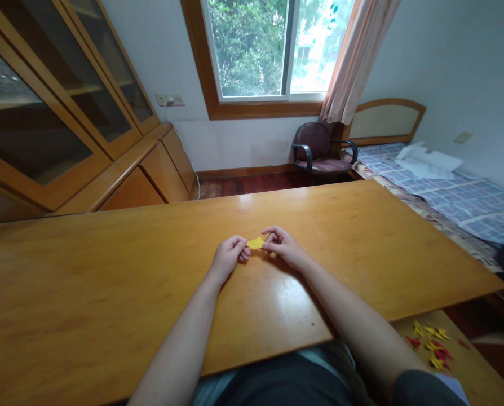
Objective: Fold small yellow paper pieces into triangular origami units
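Observation:
A small piece of folded yellow paper (256, 243) is held up just over the wooden table (120, 293), stretched between my two hands. My left hand (230, 254) pinches its left end between thumb and fingers. At the opposite end, the thumb and a finger of my right hand (283, 247) are closed on the paper, while the index finger lifts away above it. The paper has pointed corners; its finer folds are too small to make out.
Several red and yellow folded paper pieces (436, 347) lie on a lower wooden surface (480, 372) at the right. Beyond the table stand a maroon armchair (319, 149) and a bed with a plaid cover (455, 197). A glass-fronted cabinet (104, 146) lines the left wall.

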`<action>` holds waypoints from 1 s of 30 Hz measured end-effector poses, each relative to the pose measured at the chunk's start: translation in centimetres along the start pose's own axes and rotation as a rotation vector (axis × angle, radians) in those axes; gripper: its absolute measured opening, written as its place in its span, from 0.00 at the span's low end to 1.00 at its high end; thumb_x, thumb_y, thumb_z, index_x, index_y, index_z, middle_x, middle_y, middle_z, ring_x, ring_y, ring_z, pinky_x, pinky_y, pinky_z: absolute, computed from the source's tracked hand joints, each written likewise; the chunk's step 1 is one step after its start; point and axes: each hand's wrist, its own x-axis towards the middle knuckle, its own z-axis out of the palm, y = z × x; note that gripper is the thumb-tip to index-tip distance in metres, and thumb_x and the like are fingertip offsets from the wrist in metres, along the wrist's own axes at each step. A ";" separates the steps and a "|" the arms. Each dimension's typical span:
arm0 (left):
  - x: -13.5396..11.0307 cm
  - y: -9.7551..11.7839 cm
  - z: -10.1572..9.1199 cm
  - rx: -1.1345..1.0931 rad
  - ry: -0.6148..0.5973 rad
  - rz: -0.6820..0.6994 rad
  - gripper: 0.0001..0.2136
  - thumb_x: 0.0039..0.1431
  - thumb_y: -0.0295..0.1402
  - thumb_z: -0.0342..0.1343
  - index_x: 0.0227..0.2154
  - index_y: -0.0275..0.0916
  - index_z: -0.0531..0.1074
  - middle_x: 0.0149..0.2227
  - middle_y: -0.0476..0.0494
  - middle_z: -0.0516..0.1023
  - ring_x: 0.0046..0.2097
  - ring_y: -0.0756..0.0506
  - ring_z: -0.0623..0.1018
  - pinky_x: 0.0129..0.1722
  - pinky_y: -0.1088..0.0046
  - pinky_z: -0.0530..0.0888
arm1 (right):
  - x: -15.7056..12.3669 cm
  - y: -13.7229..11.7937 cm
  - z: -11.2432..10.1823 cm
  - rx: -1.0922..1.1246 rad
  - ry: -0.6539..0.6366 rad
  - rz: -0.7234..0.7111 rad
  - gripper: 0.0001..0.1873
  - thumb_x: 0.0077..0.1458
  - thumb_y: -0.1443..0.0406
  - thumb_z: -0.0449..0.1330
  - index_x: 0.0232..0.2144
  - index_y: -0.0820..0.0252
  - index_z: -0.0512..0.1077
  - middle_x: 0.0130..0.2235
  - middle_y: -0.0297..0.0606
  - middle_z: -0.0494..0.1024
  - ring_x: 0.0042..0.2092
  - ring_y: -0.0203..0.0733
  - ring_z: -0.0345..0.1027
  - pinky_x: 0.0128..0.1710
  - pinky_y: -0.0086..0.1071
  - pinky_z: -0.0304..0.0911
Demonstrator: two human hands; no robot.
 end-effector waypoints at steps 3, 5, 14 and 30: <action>0.0 0.0 0.1 0.004 0.003 0.002 0.16 0.56 0.46 0.56 0.25 0.36 0.71 0.22 0.47 0.76 0.22 0.51 0.74 0.23 0.77 0.70 | 0.0 0.1 0.0 -0.001 0.003 -0.004 0.21 0.46 0.62 0.69 0.43 0.57 0.68 0.27 0.28 0.73 0.26 0.33 0.67 0.25 0.26 0.59; 0.0 0.1 0.1 0.004 0.003 -0.001 0.16 0.56 0.46 0.55 0.25 0.36 0.70 0.21 0.47 0.76 0.21 0.51 0.74 0.23 0.77 0.69 | 0.0 0.1 0.0 -0.002 0.005 -0.006 0.21 0.47 0.62 0.69 0.43 0.57 0.68 0.27 0.28 0.73 0.27 0.33 0.67 0.25 0.26 0.59; -0.3 0.2 0.0 0.120 0.031 0.028 0.16 0.58 0.47 0.54 0.27 0.38 0.69 0.20 0.50 0.74 0.21 0.50 0.73 0.22 0.77 0.69 | 0.0 -0.1 0.0 0.006 0.012 -0.001 0.21 0.46 0.62 0.69 0.42 0.57 0.68 0.27 0.28 0.73 0.26 0.33 0.67 0.25 0.26 0.59; -0.2 0.0 0.0 0.082 0.044 0.057 0.16 0.57 0.48 0.55 0.27 0.39 0.69 0.21 0.51 0.73 0.22 0.51 0.72 0.23 0.77 0.68 | 0.1 0.1 0.0 0.005 0.009 0.002 0.22 0.46 0.62 0.69 0.43 0.57 0.69 0.28 0.28 0.74 0.27 0.33 0.68 0.25 0.26 0.60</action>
